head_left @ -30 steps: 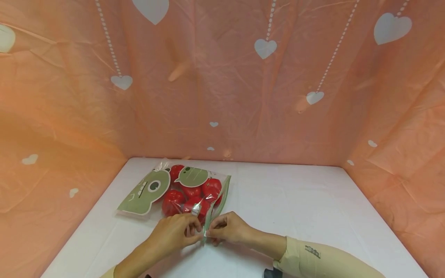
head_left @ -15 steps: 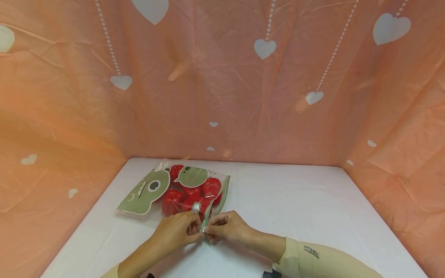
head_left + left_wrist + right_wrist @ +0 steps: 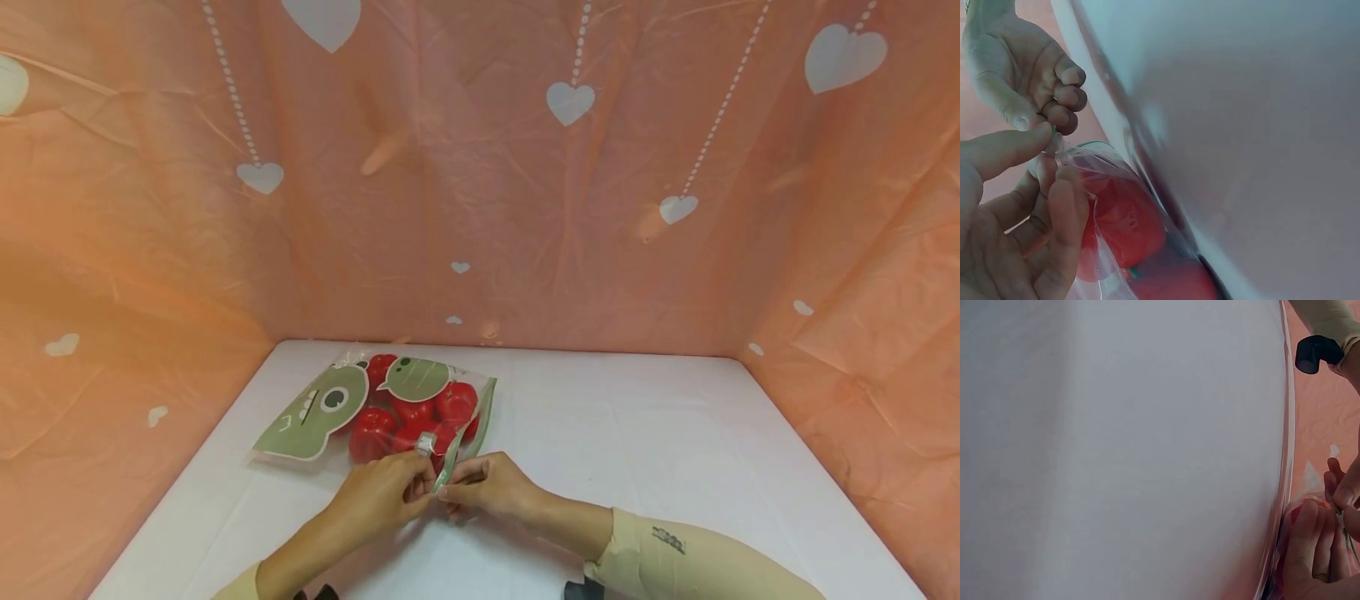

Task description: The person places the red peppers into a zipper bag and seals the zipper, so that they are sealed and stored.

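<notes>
A clear zip bag (image 3: 330, 417) with green cartoon print and green edge strips lies on the left of the table. Inside it are several red, rounded, fruit-like pieces (image 3: 372, 435); one shows a small green stem in the left wrist view. At the bag's near corner, my left hand (image 3: 382, 493) pinches the edge between thumb and fingers. Close against it, my right hand (image 3: 491, 490) pinches the same green edge from the other side. A small white piece (image 3: 1339, 519) on the strip shows between the fingertips in the right wrist view.
The bag lies on a white-covered table (image 3: 637, 442). An orange curtain (image 3: 487, 208) with white hearts encloses its back and sides. Dark wrist-worn devices (image 3: 583, 590) show at the bottom edge of the head view.
Both hands have shifted slightly away from me, up along the bag's green edge. The strip end that hung below the fingers now sits between them. The bag's body stays put.
</notes>
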The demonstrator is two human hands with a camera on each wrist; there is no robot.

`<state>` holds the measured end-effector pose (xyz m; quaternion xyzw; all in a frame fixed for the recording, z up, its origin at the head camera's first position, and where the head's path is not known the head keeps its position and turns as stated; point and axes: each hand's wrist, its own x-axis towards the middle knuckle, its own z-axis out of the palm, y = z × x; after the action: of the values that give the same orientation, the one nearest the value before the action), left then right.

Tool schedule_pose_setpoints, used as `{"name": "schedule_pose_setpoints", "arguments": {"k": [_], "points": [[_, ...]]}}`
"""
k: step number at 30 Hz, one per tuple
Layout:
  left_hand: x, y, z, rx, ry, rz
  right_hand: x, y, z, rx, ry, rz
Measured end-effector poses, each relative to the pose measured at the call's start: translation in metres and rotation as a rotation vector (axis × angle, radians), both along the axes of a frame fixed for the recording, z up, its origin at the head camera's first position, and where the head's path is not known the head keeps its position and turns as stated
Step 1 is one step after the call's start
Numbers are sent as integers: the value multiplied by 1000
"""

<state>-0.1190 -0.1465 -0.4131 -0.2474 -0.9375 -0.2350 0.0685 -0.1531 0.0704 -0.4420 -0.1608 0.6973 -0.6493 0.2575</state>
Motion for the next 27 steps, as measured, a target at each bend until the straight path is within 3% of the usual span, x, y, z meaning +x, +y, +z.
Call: {"name": "schedule_pose_setpoints", "arguments": {"k": [27], "points": [[3,-1,-6,-18,68,-42,-25,13,4,64,37,-23]]}}
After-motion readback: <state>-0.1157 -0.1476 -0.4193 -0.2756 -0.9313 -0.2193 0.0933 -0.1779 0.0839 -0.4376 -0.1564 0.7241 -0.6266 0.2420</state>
